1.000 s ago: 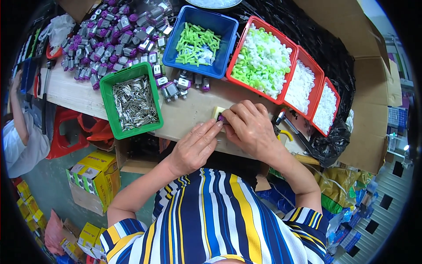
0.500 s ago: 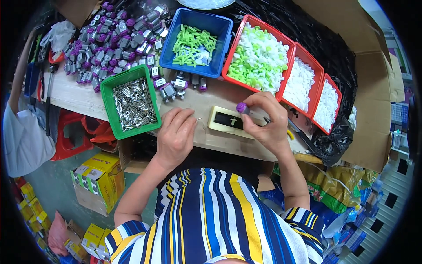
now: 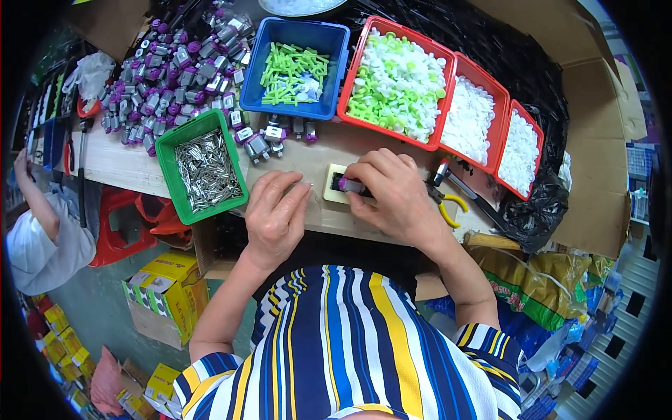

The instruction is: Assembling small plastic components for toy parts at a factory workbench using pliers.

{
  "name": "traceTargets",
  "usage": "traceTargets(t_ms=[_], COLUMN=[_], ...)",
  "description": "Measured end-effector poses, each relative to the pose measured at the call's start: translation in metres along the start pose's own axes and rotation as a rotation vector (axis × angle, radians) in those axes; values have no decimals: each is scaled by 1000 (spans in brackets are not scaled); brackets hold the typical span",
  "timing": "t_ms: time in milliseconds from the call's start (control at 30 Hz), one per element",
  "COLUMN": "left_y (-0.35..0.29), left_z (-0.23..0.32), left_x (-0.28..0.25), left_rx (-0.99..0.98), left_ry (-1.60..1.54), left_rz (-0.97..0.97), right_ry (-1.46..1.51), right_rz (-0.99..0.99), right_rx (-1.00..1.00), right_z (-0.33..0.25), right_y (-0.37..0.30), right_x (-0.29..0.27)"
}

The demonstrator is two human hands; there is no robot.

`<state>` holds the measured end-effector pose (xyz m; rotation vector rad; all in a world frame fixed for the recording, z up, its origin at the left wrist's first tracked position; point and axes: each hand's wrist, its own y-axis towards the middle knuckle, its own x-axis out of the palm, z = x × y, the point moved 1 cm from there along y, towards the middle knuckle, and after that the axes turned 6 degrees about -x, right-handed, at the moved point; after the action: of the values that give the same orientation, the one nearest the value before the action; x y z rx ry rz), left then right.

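Observation:
My right hand (image 3: 397, 199) grips a small grey motor with a purple end (image 3: 351, 186) between thumb and fingers. It holds the motor, lying roughly sideways, at the cream-coloured block with a black recess (image 3: 336, 195); whether the motor rests in the recess is hidden by my fingers. My left hand (image 3: 274, 220) is just left of the block, thumb and fingertips pinched on a thin metal pin (image 3: 311, 185), whose tip barely shows. Beside that hand stands a green bin of metal pins (image 3: 234, 150). Several loose motors (image 3: 257, 145) lie behind it.
A blue bin (image 3: 339, 70) holds green plastic parts. Red bins (image 3: 448, 91) of green and white pieces curve to the right. Motors (image 3: 178, 77) are heaped at the back left. Yellow-handled pliers (image 3: 455, 212) lie right of my hand. At far left is another person's arm (image 3: 40, 199).
My right hand has moved left and down, bringing the motor from above the block's right end onto the block. The left hand keeps its pinch. The other person's arm has lowered.

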<state>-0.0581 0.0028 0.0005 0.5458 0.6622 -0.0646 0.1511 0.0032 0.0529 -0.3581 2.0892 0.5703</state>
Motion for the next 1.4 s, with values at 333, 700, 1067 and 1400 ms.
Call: traceTargets(t_ms=[333, 700, 1067, 1400], left_y=[-3, 3, 8, 9], left_z=[-2, 5, 8, 14], left_x=[4, 6, 18, 18], left_rx=[26, 61, 372, 425], left_ry=[-32, -63, 132, 257], left_rz=[12, -4, -180, -201], right_ry=[-51, 66, 200, 9], right_rz=[-36, 30, 210, 310], right_rx=[-49, -50, 82, 13], right_z=[-2, 10, 10, 12], right_y=[7, -7, -22, -42], right_x=[6, 14, 4, -11])
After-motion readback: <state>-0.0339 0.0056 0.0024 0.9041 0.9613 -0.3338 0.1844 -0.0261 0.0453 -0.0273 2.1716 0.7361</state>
